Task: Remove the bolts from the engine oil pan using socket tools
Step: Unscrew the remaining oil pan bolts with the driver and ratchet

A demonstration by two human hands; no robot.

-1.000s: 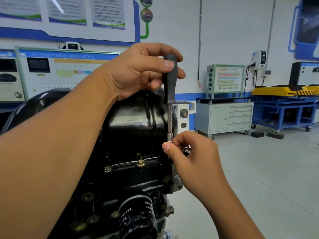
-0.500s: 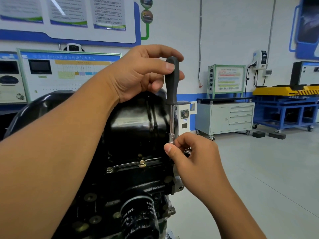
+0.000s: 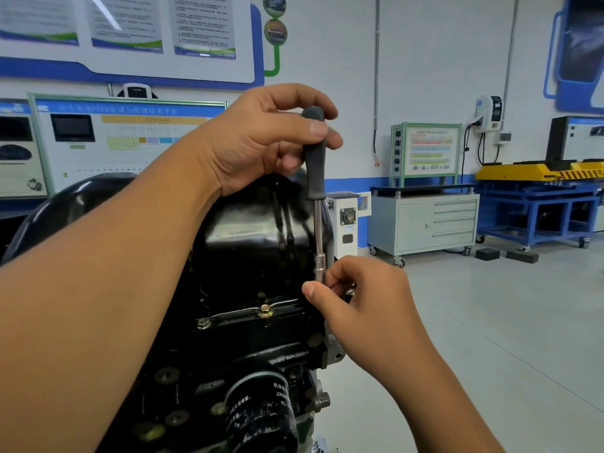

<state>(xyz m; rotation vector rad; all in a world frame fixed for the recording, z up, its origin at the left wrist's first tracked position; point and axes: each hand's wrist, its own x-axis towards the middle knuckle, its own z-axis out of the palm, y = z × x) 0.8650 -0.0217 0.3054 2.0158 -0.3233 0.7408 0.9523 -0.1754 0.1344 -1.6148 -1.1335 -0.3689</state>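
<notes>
Nothing much is moving: the left hand (image 3: 261, 142) is still gripping the socket driver (image 3: 316, 178) upright above the black oil pan (image 3: 248, 230), while the right hand (image 3: 356, 299) is pinching its socket (image 3: 319, 268), steadying it at the pan's edge.

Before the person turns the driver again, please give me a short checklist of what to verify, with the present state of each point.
1. Left hand grips the dark grey rubber handle of the socket driver: ok.
2. Right hand pinches the silver socket at the lower end of the shaft: ok.
3. Driver stands about upright over the edge of the glossy black oil pan: ok.
4. Socket seated fully on a bolt head: cannot tell, the right fingers hide it.
5. Brass-coloured bolt on the front flange is in place, not yet removed: ok to note.
</notes>
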